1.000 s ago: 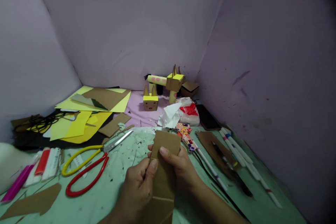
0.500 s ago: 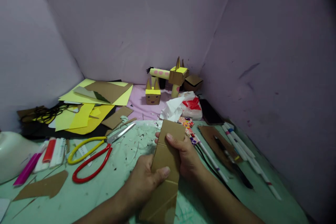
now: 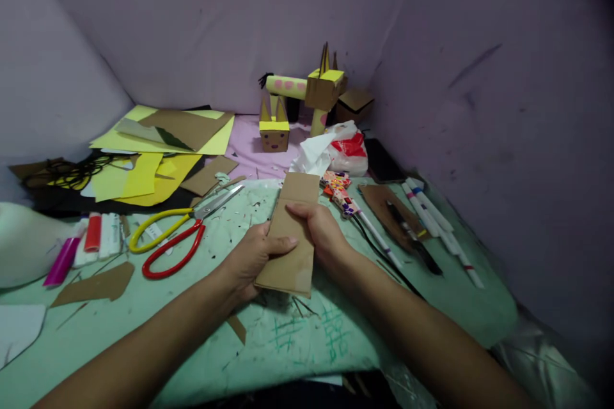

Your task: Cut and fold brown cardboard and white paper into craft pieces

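Observation:
A long brown piece of cardboard (image 3: 293, 268) is held above the green-covered table, tilted with its far end away from me. My left hand (image 3: 254, 259) grips its left edge near the lower end, thumb flat on the face. On the right edge, higher up, my right hand (image 3: 321, 233) holds it with the thumb across the front. The fingers of both hands are mostly hidden behind the cardboard. Scissors (image 3: 187, 223) with one yellow and one red handle lie open to the left of my left hand.
Coloured paper sheets (image 3: 148, 172) and glue sticks (image 3: 93, 233) lie at left. A cardboard animal figure (image 3: 323, 89) and a small cardboard head (image 3: 274, 135) stand at the back. To the right are a cutter knife (image 3: 412, 236), white markers (image 3: 436, 211) and a phone (image 3: 382, 161).
The view has tipped down, so the table's front edge now shows. The cardboard's long creased lower part is no longer visible; the piece looks shorter, with both hands still on it.

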Tool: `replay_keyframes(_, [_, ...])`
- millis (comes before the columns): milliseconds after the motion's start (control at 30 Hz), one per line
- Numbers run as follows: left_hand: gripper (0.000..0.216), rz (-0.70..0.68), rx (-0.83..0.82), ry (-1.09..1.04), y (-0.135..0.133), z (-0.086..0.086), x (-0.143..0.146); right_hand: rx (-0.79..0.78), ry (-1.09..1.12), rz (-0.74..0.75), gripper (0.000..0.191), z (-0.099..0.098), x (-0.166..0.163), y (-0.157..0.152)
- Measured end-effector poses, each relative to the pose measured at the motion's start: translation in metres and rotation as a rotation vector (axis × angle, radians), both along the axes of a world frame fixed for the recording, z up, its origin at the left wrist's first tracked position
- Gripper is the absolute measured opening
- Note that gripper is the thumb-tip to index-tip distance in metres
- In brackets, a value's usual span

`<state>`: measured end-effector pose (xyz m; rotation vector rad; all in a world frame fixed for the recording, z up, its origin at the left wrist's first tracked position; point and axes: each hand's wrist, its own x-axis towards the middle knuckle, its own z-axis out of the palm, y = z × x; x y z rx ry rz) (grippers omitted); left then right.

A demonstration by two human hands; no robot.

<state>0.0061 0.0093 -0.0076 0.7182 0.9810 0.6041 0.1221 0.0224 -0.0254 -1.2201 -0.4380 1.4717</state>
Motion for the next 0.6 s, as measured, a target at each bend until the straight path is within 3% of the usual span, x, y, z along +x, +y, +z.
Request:
replay_keyframes(300, [0.051, -0.042, 0.07, -0.012, -0.0015, 0.0014, 0.0003, 0.017, 0.046, 0.009, 0.007, 0.0027, 0.0016, 0.0015])
replay_keyframes(600, [0.052, -0.055, 0.161, 0.047, 0.0024, 0.0051, -0.0074, 0.123, 0.068, 0.077, 0.018, -0.0022, 0.0088, -0.0005])
